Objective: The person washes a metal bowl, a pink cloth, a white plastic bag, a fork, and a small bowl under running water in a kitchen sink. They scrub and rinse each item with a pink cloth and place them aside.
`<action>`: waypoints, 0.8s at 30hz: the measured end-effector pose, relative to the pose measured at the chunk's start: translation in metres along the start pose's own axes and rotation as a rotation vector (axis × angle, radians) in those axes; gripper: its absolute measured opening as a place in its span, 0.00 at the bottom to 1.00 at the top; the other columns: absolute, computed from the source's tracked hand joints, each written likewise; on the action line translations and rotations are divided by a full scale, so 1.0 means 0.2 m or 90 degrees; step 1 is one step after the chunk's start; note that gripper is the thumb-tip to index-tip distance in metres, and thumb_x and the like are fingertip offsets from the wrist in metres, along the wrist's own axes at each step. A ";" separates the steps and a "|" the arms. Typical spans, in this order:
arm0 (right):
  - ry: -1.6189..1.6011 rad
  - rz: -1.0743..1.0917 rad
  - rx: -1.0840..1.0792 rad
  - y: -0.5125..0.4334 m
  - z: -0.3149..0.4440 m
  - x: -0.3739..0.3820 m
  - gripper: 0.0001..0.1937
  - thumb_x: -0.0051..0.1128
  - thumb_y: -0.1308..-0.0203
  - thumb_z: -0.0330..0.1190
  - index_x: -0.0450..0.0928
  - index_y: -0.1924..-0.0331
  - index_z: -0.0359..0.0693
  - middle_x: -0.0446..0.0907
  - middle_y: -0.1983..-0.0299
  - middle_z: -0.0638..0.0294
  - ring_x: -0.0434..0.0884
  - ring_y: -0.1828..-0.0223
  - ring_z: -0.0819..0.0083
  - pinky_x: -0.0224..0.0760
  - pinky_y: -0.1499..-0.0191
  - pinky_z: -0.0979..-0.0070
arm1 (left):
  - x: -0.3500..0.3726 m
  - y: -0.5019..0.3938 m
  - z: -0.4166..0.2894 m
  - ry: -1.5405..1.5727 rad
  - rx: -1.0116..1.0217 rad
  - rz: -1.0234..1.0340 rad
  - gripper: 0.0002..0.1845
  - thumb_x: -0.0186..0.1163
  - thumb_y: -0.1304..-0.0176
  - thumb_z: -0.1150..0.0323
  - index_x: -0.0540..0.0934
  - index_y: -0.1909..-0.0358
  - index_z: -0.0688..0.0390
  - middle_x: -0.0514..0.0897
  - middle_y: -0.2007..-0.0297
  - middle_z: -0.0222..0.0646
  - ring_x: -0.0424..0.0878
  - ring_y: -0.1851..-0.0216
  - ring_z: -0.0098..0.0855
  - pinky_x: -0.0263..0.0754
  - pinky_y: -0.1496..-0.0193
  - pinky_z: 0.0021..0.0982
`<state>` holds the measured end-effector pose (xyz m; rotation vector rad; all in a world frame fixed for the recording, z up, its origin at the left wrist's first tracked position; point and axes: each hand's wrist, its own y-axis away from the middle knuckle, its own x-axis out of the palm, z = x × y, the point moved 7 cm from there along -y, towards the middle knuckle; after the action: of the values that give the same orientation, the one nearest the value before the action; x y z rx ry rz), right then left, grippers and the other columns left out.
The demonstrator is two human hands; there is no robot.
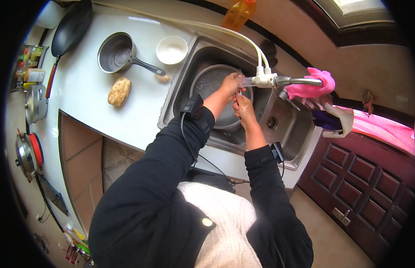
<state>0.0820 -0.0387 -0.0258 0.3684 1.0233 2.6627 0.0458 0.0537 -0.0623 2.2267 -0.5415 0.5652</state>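
Note:
Water runs from the faucet [263, 79] over my two hands, which meet above a round metal basin [207, 80] in the larger bowl of the steel sink [180, 97]. My right hand [245, 107] is closed on the handle of a thin metal utensil [240, 90]; its kind is unclear. My left hand [230, 84] is at the utensil's upper part, fingers curled around it under the stream. The fingers and the running water partly hide the utensil. Some water lies in the basin below.
Left of the sink are a white bowl [172, 50], a saucepan [116, 53], a large peeled root vegetable [119, 91] and a small tan piece [162, 78]. A black wok [71, 28] lies farther left. Pink cloth [314, 83] hangs on the faucet pipe; gloves [338, 120] hang at right.

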 end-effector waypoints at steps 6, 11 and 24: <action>-0.060 0.013 0.031 0.09 0.02 0.01 0.14 0.39 0.28 0.43 0.67 0.66 0.42 0.61 0.84 0.72 0.54 0.87 0.85 0.45 0.84 0.85 | 0.04 0.02 -0.08 -0.063 0.047 0.009 0.13 0.47 0.30 0.64 0.74 0.56 0.64 0.78 0.71 0.35 0.77 0.75 0.25 0.76 0.75 0.27; -0.036 -0.029 0.070 0.11 0.02 0.00 0.14 0.39 0.28 0.42 0.66 0.66 0.42 0.62 0.84 0.71 0.54 0.87 0.85 0.46 0.84 0.86 | 0.05 0.01 -0.11 -0.014 0.096 0.004 0.14 0.49 0.29 0.61 0.75 0.58 0.64 0.79 0.68 0.36 0.79 0.72 0.29 0.80 0.68 0.28; 0.026 -0.049 0.064 0.19 -0.27 -0.11 0.15 0.40 0.29 0.42 0.71 0.67 0.41 0.67 0.83 0.70 0.61 0.85 0.84 0.54 0.84 0.85 | -0.06 0.00 -0.05 0.058 0.083 -0.063 0.14 0.49 0.30 0.58 0.74 0.67 0.57 0.70 0.81 0.25 0.64 0.84 0.22 0.61 0.82 0.26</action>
<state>0.0787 -0.1065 -0.0423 0.2909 1.1632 2.5672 0.0335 0.0633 -0.0633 2.3232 -0.3533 0.6637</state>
